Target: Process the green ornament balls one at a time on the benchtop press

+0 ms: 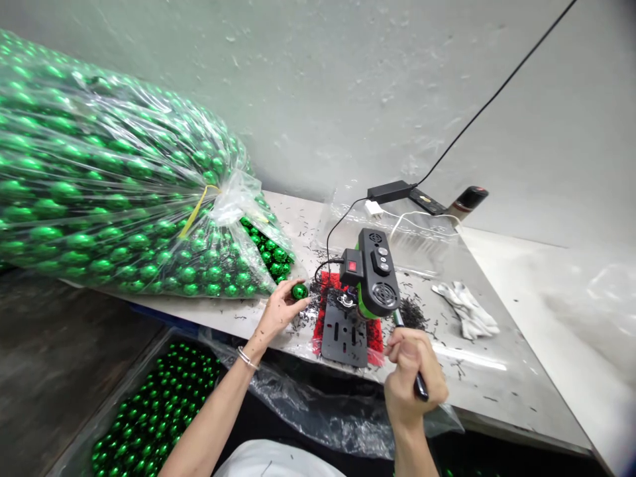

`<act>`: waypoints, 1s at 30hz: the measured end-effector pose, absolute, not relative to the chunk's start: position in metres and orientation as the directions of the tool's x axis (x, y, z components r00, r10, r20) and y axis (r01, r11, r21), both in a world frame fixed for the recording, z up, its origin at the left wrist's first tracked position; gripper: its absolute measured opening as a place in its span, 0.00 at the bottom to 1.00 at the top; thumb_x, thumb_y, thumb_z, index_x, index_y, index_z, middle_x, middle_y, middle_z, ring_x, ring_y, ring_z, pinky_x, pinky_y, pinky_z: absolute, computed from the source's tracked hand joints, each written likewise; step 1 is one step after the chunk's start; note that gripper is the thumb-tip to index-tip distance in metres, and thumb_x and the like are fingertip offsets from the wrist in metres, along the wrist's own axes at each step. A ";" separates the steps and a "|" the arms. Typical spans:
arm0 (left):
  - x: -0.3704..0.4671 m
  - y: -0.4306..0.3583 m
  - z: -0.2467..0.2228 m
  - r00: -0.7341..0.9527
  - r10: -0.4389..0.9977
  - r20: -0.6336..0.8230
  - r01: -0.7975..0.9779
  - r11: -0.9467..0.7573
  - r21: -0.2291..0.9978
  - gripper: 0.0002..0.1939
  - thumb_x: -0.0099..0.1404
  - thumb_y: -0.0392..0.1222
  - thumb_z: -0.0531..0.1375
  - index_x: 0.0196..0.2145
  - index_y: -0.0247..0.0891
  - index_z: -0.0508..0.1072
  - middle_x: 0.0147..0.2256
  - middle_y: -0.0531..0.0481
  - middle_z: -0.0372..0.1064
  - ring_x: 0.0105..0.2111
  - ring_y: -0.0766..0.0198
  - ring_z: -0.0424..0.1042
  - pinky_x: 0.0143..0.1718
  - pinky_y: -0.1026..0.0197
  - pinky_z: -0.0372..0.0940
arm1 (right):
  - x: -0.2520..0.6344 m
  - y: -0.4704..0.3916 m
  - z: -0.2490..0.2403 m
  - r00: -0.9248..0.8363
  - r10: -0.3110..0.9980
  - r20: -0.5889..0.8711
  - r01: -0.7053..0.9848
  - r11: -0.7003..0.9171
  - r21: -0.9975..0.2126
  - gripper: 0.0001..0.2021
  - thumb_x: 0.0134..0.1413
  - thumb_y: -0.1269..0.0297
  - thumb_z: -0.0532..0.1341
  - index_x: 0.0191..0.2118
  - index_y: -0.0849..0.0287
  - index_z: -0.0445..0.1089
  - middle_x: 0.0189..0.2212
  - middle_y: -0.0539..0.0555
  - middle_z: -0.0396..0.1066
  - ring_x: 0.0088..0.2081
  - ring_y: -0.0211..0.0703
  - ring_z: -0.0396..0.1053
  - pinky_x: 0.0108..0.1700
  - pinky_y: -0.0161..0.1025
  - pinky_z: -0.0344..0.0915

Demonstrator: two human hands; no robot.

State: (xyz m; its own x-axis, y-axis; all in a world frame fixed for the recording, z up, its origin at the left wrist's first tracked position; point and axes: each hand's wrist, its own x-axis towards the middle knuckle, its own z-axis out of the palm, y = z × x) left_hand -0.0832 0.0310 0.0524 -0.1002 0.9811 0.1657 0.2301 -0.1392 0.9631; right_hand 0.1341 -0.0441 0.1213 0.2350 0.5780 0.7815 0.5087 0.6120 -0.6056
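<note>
Between the thumb and fingers of my left hand [283,308] is a shiny green ball [299,291], held just left of a small black machine [378,271]. My right hand [415,374] is wrapped round a black-ended handle [421,386] at the machine's right side. The machine has a slotted black base plate [344,338] standing on a red mat [375,334]. Small black scraps [412,313] lie around it on the table.
A large clear bag of green balls [114,192] lies at the left, tied with yellow string, with an opening near the machine. More balls [159,404] fill a container below. White gloves [466,310], a black adapter [390,191] and cables sit on the table [517,371].
</note>
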 end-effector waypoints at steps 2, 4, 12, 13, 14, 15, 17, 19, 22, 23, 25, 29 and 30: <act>-0.080 0.027 0.050 -0.085 0.988 0.132 0.178 -0.115 0.977 0.26 0.57 0.48 0.68 0.52 0.39 0.76 0.42 0.49 0.68 0.34 0.64 0.69 0.35 0.63 0.66 | 0.134 -0.044 0.122 0.228 0.571 0.789 0.517 0.616 -0.595 0.15 0.62 0.76 0.54 0.23 0.58 0.61 0.23 0.48 0.64 0.28 0.36 0.65 0.31 0.36 0.59; -0.079 0.024 0.048 -0.082 0.989 0.124 0.146 -0.111 0.983 0.27 0.56 0.48 0.69 0.53 0.40 0.75 0.44 0.48 0.68 0.35 0.63 0.69 0.36 0.63 0.66 | 0.135 -0.044 0.122 0.221 0.566 0.794 0.526 0.617 -0.586 0.15 0.62 0.76 0.54 0.23 0.58 0.61 0.23 0.48 0.64 0.27 0.36 0.65 0.31 0.36 0.59; -0.079 0.015 0.042 -0.090 0.990 0.106 0.117 -0.095 0.989 0.26 0.55 0.48 0.70 0.52 0.42 0.76 0.46 0.48 0.68 0.37 0.63 0.70 0.38 0.62 0.67 | 0.137 -0.044 0.122 0.205 0.570 0.795 0.532 0.617 -0.580 0.16 0.62 0.75 0.54 0.23 0.58 0.61 0.23 0.48 0.64 0.28 0.37 0.66 0.31 0.37 0.60; -0.079 0.015 0.041 -0.092 0.990 0.108 0.121 -0.097 0.988 0.26 0.55 0.48 0.70 0.51 0.42 0.77 0.46 0.48 0.68 0.36 0.63 0.69 0.38 0.62 0.67 | 0.137 -0.045 0.121 0.207 0.572 0.794 0.534 0.614 -0.582 0.16 0.62 0.75 0.54 0.23 0.58 0.61 0.23 0.48 0.64 0.28 0.37 0.66 0.31 0.37 0.60; -0.079 0.014 0.041 -0.092 0.989 0.111 0.126 -0.099 0.987 0.26 0.55 0.48 0.70 0.51 0.41 0.77 0.45 0.48 0.68 0.36 0.64 0.69 0.37 0.62 0.67 | 0.137 -0.045 0.121 0.210 0.573 0.792 0.535 0.611 -0.584 0.16 0.62 0.75 0.54 0.23 0.58 0.61 0.23 0.48 0.64 0.28 0.37 0.66 0.31 0.36 0.60; -0.079 0.014 0.040 -0.090 0.989 0.113 0.130 -0.101 0.986 0.26 0.55 0.48 0.70 0.51 0.41 0.77 0.44 0.48 0.68 0.35 0.64 0.69 0.36 0.62 0.67 | 0.137 -0.045 0.120 0.215 0.575 0.790 0.534 0.608 -0.588 0.16 0.62 0.75 0.54 0.22 0.58 0.61 0.23 0.48 0.64 0.28 0.36 0.66 0.31 0.36 0.60; -0.079 0.013 0.038 -0.086 0.989 0.117 0.138 -0.105 0.985 0.25 0.54 0.49 0.70 0.50 0.41 0.77 0.43 0.48 0.68 0.34 0.64 0.69 0.35 0.62 0.67 | 0.138 -0.044 0.119 0.227 0.572 0.788 0.525 0.609 -0.594 0.16 0.63 0.74 0.54 0.22 0.59 0.61 0.23 0.49 0.64 0.28 0.36 0.67 0.31 0.36 0.61; -0.078 0.012 0.037 -0.085 0.988 0.132 0.156 -0.117 0.981 0.23 0.55 0.49 0.70 0.48 0.41 0.77 0.43 0.48 0.68 0.35 0.63 0.70 0.35 0.62 0.68 | 0.138 -0.043 0.115 0.259 0.562 0.786 0.509 0.611 -0.605 0.13 0.63 0.71 0.56 0.25 0.59 0.65 0.26 0.50 0.67 0.30 0.38 0.70 0.33 0.37 0.65; -0.076 0.008 0.039 -0.088 0.977 0.195 0.230 -0.171 0.958 0.20 0.58 0.47 0.69 0.48 0.41 0.77 0.43 0.47 0.68 0.38 0.61 0.71 0.37 0.61 0.69 | 0.136 -0.044 0.106 0.369 0.586 0.722 0.405 0.597 -0.692 0.10 0.57 0.64 0.64 0.45 0.57 0.70 0.45 0.57 0.72 0.31 0.38 0.72 0.33 0.40 0.70; -0.076 0.006 0.040 -0.083 0.972 0.221 0.264 -0.192 0.945 0.20 0.59 0.46 0.68 0.48 0.41 0.77 0.43 0.46 0.68 0.37 0.61 0.71 0.38 0.61 0.69 | 0.134 -0.047 0.101 0.428 0.604 0.672 0.360 0.568 -0.740 0.19 0.55 0.63 0.67 0.52 0.56 0.67 0.51 0.59 0.70 0.30 0.37 0.73 0.33 0.39 0.71; -0.075 0.000 0.043 -0.061 0.963 0.263 0.332 -0.229 0.915 0.19 0.61 0.44 0.66 0.50 0.42 0.76 0.45 0.46 0.67 0.36 0.62 0.70 0.37 0.60 0.70 | 0.128 -0.054 0.088 0.528 0.661 0.534 0.283 0.455 -0.844 0.24 0.54 0.61 0.67 0.56 0.56 0.65 0.51 0.60 0.71 0.29 0.36 0.73 0.30 0.37 0.72; -0.072 -0.014 0.047 0.017 0.935 0.355 0.432 -0.327 0.841 0.19 0.66 0.38 0.60 0.54 0.44 0.72 0.48 0.44 0.64 0.41 0.59 0.71 0.42 0.57 0.72 | 0.107 -0.074 0.059 0.407 0.891 0.203 0.185 0.137 -0.973 0.15 0.58 0.53 0.63 0.43 0.60 0.74 0.39 0.59 0.78 0.31 0.40 0.75 0.30 0.36 0.74; -0.071 -0.018 0.047 0.037 0.923 0.383 0.453 -0.357 0.817 0.19 0.67 0.37 0.59 0.55 0.44 0.71 0.49 0.44 0.64 0.44 0.58 0.71 0.45 0.56 0.72 | 0.100 -0.077 0.053 0.341 0.932 0.127 0.149 0.080 -0.986 0.17 0.57 0.52 0.63 0.43 0.60 0.75 0.41 0.60 0.78 0.34 0.43 0.77 0.33 0.37 0.75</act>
State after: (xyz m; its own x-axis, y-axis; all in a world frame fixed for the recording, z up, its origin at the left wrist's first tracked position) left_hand -0.0715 -0.0178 0.0474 0.0365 0.9228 0.3834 0.4525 -0.3574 0.8170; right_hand 0.0996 -0.0774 0.0533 0.3407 0.9315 0.1274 0.1486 0.0804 -0.9856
